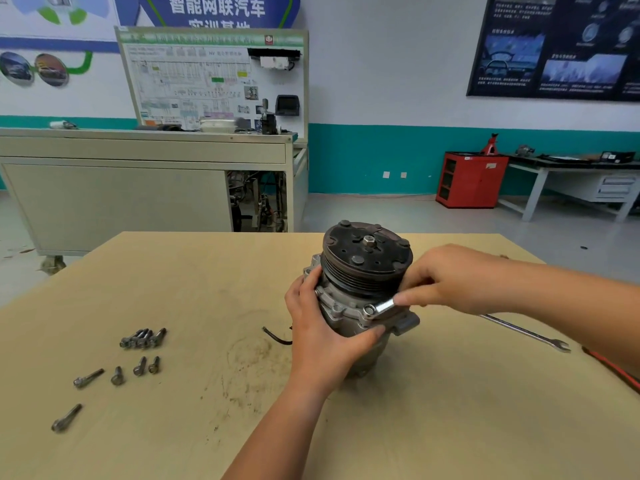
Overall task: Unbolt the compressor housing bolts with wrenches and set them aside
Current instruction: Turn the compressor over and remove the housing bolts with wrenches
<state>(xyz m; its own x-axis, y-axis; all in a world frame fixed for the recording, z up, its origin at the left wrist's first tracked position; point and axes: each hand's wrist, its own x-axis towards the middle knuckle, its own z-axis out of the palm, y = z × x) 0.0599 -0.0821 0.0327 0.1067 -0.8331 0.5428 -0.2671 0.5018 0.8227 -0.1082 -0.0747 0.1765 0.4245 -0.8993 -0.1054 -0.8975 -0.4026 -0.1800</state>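
Observation:
A grey metal compressor (349,306) with a black pulley (367,254) on top stands upright on the wooden table (450,410). My left hand (318,327) grips the housing from the left, thumb across its front. My right hand (450,278) holds a short silver wrench (381,308) whose ring end sits over a bolt on the front flange. Several removed bolts (143,338) lie in a bunch at the left of the table, with more single bolts (88,378) scattered nearer me.
A long open-end wrench (530,336) lies on the table behind my right forearm. A short black wire (275,336) trails left of the compressor. A red cable (613,368) crosses the table's right edge. Cabinets and benches stand beyond.

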